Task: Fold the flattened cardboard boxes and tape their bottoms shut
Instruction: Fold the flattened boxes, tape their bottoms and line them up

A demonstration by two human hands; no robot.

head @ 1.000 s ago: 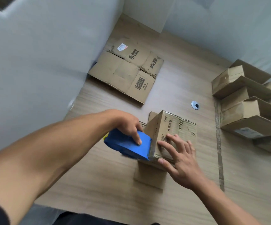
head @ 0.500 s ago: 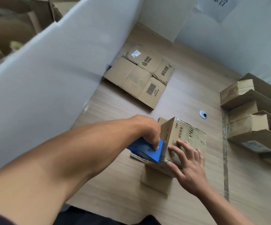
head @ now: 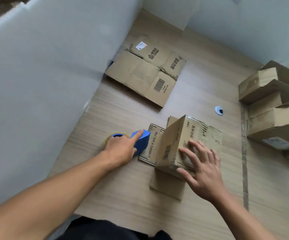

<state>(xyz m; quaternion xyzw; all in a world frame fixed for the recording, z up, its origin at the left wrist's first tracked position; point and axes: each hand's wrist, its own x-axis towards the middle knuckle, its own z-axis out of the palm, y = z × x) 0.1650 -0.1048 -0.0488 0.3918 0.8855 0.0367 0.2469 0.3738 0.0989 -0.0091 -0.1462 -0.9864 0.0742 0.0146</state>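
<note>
Desk (head: 123, 187) of pale wood carries everything: folded boxes (head: 271, 118) stacked at 3 o'clock, a flattened carton (head: 145, 73) at 12 o'clock, and at centre the cardboard box (head: 175, 141), bottom up on its splayed flaps. The right hand (head: 204, 172) lies on its top, grip spread, fingers flat. At the box's 9 o'clock the left hand (head: 121, 149) wraps its grip round the blue tape dispenser (head: 142, 141). My worry is that the light box slides if that flat hand eases off, skewing the tape.

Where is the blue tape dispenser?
Head view, left of centre: the tape dispenser is in the left hand, just left of the folded box that the right hand steadies.
</note>
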